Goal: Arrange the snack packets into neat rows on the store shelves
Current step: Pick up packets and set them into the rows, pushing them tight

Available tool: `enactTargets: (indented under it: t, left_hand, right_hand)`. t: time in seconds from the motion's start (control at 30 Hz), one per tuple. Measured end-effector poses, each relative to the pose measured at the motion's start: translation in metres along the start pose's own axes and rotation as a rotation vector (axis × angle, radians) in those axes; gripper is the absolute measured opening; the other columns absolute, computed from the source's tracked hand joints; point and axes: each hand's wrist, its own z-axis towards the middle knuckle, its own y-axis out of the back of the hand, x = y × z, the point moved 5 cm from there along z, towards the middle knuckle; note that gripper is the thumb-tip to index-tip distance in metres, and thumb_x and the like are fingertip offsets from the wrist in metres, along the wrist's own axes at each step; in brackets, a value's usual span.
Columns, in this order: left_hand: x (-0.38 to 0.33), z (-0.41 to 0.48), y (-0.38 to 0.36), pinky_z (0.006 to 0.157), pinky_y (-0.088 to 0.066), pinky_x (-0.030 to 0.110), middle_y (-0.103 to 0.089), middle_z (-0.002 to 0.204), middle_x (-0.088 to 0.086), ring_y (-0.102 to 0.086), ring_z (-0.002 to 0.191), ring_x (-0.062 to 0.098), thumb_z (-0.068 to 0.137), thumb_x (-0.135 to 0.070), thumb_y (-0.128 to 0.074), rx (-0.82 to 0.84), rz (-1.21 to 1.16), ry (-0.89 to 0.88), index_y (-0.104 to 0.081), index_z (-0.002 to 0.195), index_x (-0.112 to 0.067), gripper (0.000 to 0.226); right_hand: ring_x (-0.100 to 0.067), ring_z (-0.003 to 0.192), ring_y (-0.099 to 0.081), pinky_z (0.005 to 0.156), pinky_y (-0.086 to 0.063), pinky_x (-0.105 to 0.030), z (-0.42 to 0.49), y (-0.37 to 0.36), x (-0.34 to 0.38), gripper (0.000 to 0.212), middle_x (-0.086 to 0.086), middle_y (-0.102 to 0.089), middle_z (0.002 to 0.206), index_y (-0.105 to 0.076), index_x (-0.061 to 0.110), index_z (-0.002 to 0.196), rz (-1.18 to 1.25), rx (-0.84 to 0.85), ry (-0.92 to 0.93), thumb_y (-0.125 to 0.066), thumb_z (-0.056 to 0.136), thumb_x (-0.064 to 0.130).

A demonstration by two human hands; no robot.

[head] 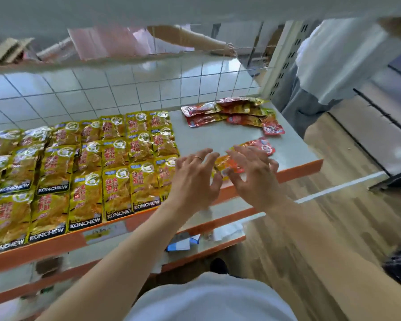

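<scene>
Both hands spread, fingers splayed, holding nothing. Loose red snack packets (263,146) lie on the shelf (199,133) near its front edge, long axis diagonal, front-left to back-right. Right hand (252,174) is directly over them and nearer; left hand (195,179) is just beside their front-left end. Can't tell if the fingers touch the foil. Yellow KONCHEW rows (90,172) sit to the left, already neat. Unsorted red pile (236,114) is at back right, well apart from the hands.
</scene>
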Motion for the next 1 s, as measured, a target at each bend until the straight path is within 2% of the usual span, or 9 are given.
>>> enactTargets:
  t: [0.23, 0.4, 0.53, 0.7, 0.83, 1.0]
  left_hand:
    - [-0.031, 0.054, -0.048, 0.104, -0.032, 0.043, -0.056, 0.138, 0.0, -0.051, 0.124, 0.027, 0.088, -0.049, -0.058, 0.135, 0.164, 0.099, -0.05, 0.137, -0.024, 0.055]
    - [-0.037, 0.065, -0.052, 0.099, -0.033, 0.043, -0.057, 0.129, 0.002, -0.051, 0.12, 0.025, 0.084, -0.053, -0.069, 0.107, 0.178, 0.198, -0.05, 0.138, -0.026, 0.064]
    - [-0.034, 0.063, -0.053, 0.097, -0.042, 0.041, -0.057, 0.128, 0.009, -0.055, 0.117, 0.028, 0.082, -0.039, -0.075, 0.106, -0.042, 0.368, -0.047, 0.138, -0.018, 0.067]
    - [-0.022, 0.053, -0.045, 0.093, -0.047, 0.041, -0.063, 0.12, 0.012, -0.058, 0.111, 0.031, 0.091, -0.026, -0.067, 0.035, -0.203, 0.54, -0.056, 0.128, -0.012, 0.042]
    - [-0.011, 0.045, -0.031, 0.091, -0.052, 0.042, -0.068, 0.112, 0.011, -0.063, 0.103, 0.028, 0.095, -0.021, -0.064, -0.07, -0.344, 0.677, -0.057, 0.123, -0.01, 0.032]
    - [-0.003, 0.037, -0.019, 0.082, -0.058, 0.04, -0.07, 0.104, 0.01, -0.068, 0.094, 0.026, 0.097, -0.012, -0.057, -0.168, -0.714, 0.878, -0.063, 0.114, -0.012, 0.017]
  right_hand:
    - [-0.021, 0.137, -0.037, 0.105, -0.023, -0.044, 0.068, 0.012, -0.076, 0.046, 0.004, -0.051, 0.147, -0.052, 0.026, 0.141, -0.075, 0.082, 0.024, -0.059, 0.096, 0.029]
    - [-0.027, 0.133, -0.045, 0.107, -0.024, -0.04, 0.127, 0.01, -0.102, 0.047, -0.003, -0.052, 0.145, -0.052, 0.019, 0.141, -0.194, 0.135, 0.045, -0.053, 0.094, 0.026]
    - [-0.029, 0.128, -0.048, 0.105, -0.028, -0.044, 0.159, -0.001, -0.112, 0.046, -0.007, -0.053, 0.138, -0.054, 0.017, 0.135, -0.252, 0.185, 0.036, -0.052, 0.091, 0.027]
    - [-0.031, 0.122, -0.049, 0.102, -0.037, -0.047, 0.167, -0.01, -0.104, 0.049, -0.011, -0.055, 0.125, -0.057, 0.015, 0.132, -0.267, 0.155, 0.156, -0.057, 0.093, 0.045]
    - [-0.035, 0.114, -0.052, 0.097, -0.045, -0.045, 0.167, -0.012, -0.1, 0.049, -0.016, -0.057, 0.122, -0.057, 0.006, 0.129, -0.192, 0.162, 0.268, -0.061, 0.094, 0.039]
    - [-0.038, 0.087, -0.062, 0.069, -0.056, -0.044, 0.166, -0.004, -0.088, 0.03, -0.018, -0.065, 0.093, -0.06, 0.003, 0.116, -0.196, 0.159, 0.524, -0.055, 0.093, 0.021]
